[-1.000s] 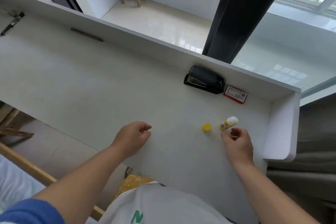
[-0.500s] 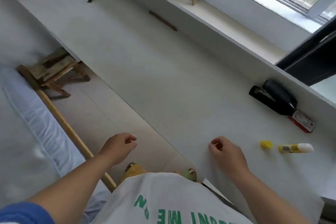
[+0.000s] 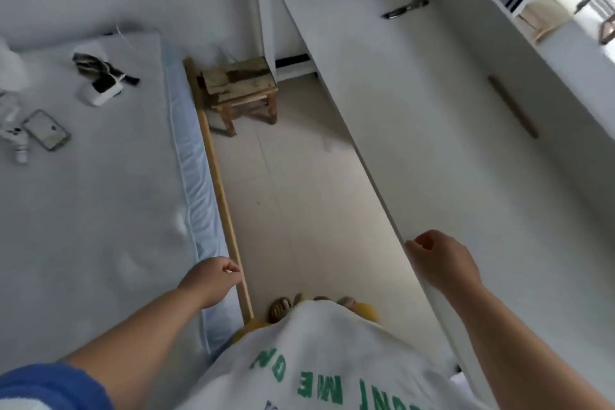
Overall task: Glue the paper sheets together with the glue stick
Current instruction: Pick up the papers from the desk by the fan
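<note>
Neither the glue stick nor any paper sheets show in this view; the 2 hands are the nearest task parts. The right hand [image 3: 439, 263] hangs over the near edge of the long white surface [image 3: 449, 130], fingers loosely curled, gripping nothing; the left hand [image 3: 211, 280] hovers over the wooden rail [image 3: 219, 183] of the bed [image 3: 100, 193], fingers also loosely curled and empty. On the surface lie a thin brown stick [image 3: 512, 106] and, further off, a dark metal tool [image 3: 404, 8]. Pale floor tiles [image 3: 299, 193] run between surface and bed; a small wooden stool [image 3: 241, 90] stands there. On the bed lie a phone [image 3: 46, 129] and a white charger [image 3: 103, 90].
</note>
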